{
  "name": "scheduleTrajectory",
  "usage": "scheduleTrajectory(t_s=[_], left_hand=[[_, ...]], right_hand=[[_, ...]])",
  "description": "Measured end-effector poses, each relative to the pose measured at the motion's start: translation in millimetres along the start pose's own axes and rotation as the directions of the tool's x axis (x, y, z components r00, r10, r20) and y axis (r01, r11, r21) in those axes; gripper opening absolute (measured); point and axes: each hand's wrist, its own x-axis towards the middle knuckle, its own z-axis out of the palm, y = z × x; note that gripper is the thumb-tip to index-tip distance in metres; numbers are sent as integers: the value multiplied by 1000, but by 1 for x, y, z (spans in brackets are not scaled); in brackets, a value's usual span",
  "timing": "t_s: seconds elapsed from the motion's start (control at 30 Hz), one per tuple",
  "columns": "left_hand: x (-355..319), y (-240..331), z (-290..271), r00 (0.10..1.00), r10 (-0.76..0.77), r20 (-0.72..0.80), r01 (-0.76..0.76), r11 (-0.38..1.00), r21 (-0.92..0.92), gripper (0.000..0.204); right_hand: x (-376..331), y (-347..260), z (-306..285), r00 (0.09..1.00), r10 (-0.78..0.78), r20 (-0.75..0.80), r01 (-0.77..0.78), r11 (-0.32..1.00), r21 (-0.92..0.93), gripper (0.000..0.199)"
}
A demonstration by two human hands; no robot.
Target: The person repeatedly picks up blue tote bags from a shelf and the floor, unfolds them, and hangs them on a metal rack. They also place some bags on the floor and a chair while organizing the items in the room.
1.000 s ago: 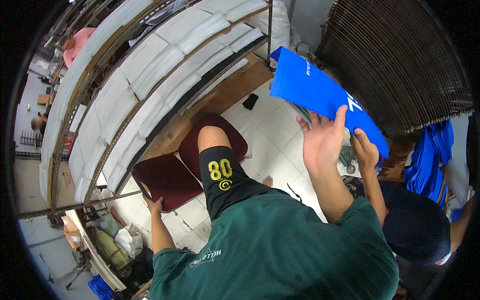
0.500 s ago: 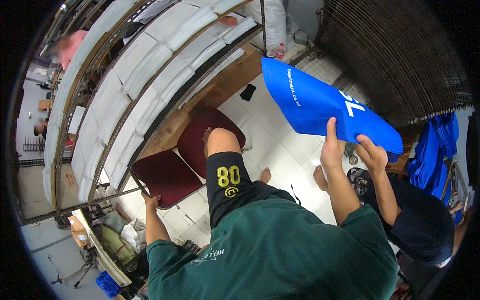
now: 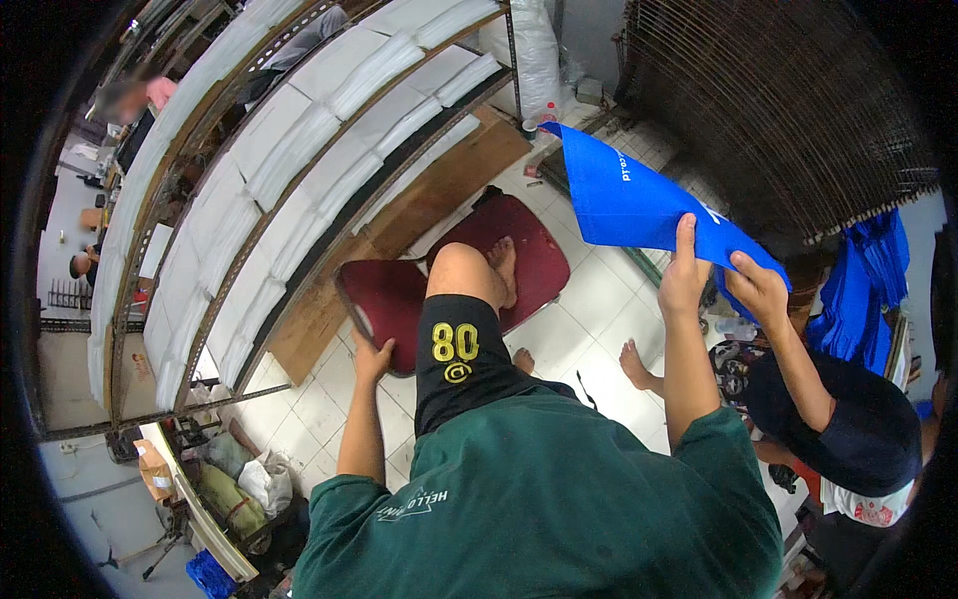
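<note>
A blue fabric piece with white print (image 3: pixel 624 205) is held up at the right. My right hand (image 3: pixel 684 265) grips its lower edge, thumb upright against the printed face. Close beside it, a co-worker's hand (image 3: pixel 755 290) also takes hold of the blue piece near its right end. My left hand (image 3: pixel 371 357) is closed on the near edge of a dark red padded chair (image 3: pixel 384 304), its fingers partly hidden behind the pad. One bare foot (image 3: pixel 504 265) rests on the chair's other red pad, beyond my knee.
Tall curved-looking racks (image 3: pixel 269 200) with stacked white sheets stand at the left. A dark wire rack (image 3: pixel 768 110) fills the far right, with blue pieces (image 3: pixel 863 290) hanging below. The co-worker in a dark cap (image 3: pixel 838 419) is close on my right. Bags (image 3: pixel 264 484) lie lower left.
The chair has shifted right and away, with my left hand still on it. The blue piece has turned and moved slightly right, hiding more of its print. The co-worker has leaned differently.
</note>
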Motion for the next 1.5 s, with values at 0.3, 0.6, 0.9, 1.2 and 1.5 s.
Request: scheduleTrajectory(t_s=[0.3,0.6,0.9,1.2,1.5], left_hand=[[4,126,79,996,38,-77,-44,996,-82,84],[2,134,80,990,92,-110,-115,968,-223,70],[6,121,93,965,163,-205,-203,960,-192,74],[-1,94,-9,945,318,-75,-272,641,-718,84],[-22,54,-238,936,324,-141,-190,126,-974,73]], right_hand=[[31,-60,20,995,-100,-14,100,995,4,30],[43,-67,59,990,-132,50,134,990,-40,28],[18,-72,81,979,-10,204,25,997,-73,42],[-84,-25,206,853,170,493,-108,982,-152,42],[-207,50,292,512,169,842,-263,964,-33,58]])
